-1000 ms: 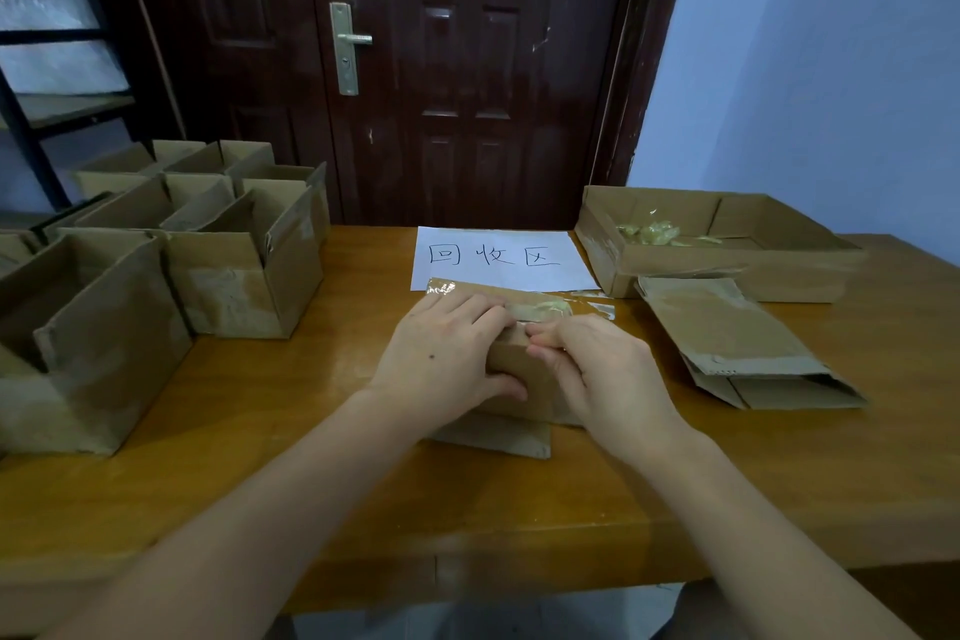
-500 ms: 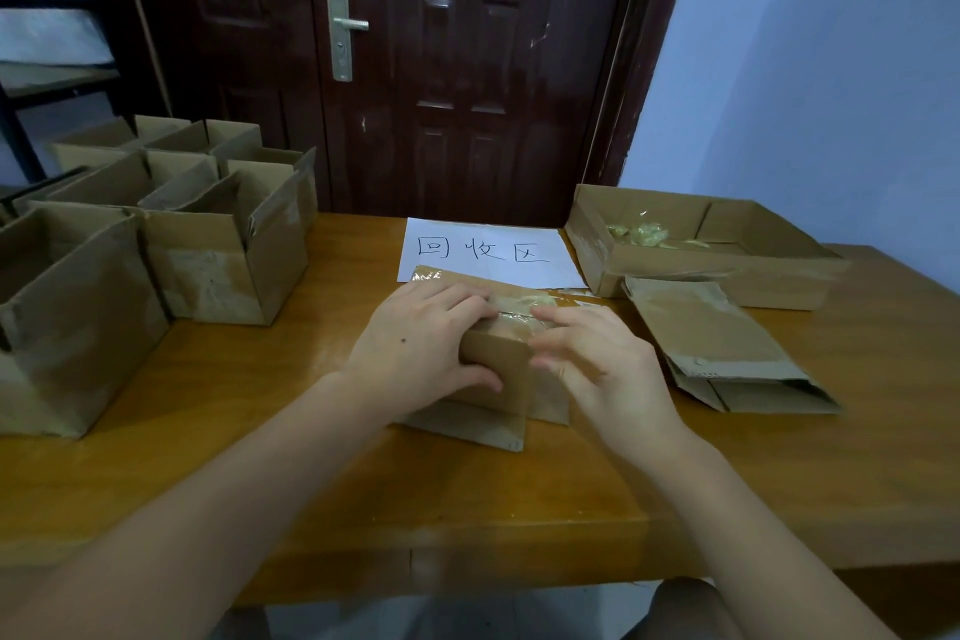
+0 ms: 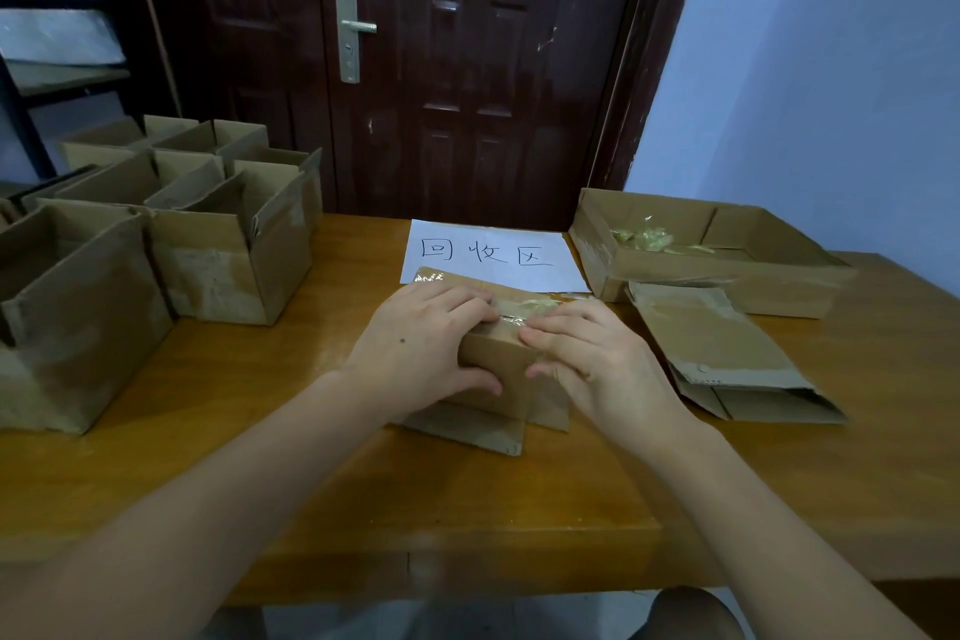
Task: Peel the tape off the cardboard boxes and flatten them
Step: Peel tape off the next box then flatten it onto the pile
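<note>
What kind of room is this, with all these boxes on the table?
Probably a small back room or workshop set up for sorting cardboard for recycling. A wooden table stands against a dark door, open cardboard boxes are grouped on it, and a handwritten paper sign marks one spot.

Wooden table, white handwritten paper sign, dark door, metal handle, blue wall

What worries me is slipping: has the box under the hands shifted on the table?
No. The box has not visibly shifted: its far edge still overlaps the near edge of the white paper sign at the same spot.
</note>
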Available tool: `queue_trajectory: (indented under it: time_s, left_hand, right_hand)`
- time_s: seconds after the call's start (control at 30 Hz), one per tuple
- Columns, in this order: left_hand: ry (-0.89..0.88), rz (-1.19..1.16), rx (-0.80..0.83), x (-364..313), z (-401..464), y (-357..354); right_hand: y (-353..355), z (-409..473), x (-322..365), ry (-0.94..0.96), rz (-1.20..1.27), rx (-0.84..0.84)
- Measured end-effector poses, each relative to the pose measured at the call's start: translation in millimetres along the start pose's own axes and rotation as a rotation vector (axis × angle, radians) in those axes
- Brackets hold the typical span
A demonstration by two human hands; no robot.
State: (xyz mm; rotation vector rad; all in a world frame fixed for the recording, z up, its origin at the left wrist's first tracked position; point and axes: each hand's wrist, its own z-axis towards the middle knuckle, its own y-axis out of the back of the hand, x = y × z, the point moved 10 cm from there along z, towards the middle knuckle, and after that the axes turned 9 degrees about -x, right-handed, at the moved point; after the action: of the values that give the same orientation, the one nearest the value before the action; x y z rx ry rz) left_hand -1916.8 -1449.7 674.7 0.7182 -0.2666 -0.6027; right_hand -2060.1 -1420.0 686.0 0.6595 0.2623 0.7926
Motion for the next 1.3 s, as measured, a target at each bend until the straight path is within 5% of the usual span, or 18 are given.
queue_trajectory:
  time_s: [0.43, 0.73, 1.03, 1.3]
  left_hand:
    - [0.005, -0.012, 0.007, 2, -1, -3]
    - [-0.004, 0.008, 0.005, 2, -1, -1]
    - [-0.008, 0.001, -0.016, 2, -2, -1]
    - [-0.029, -0.026, 0.023, 4, -2, -5]
  right_hand:
    - [-6, 4, 6, -0.036, 0.042, -0.169]
    - [-15, 4, -10, -0.125, 0.059, 0.128]
    - [0, 4, 19, 0.100, -0.097, -0.165]
    - [2, 12, 1, -0.132, -0.034, -0.194]
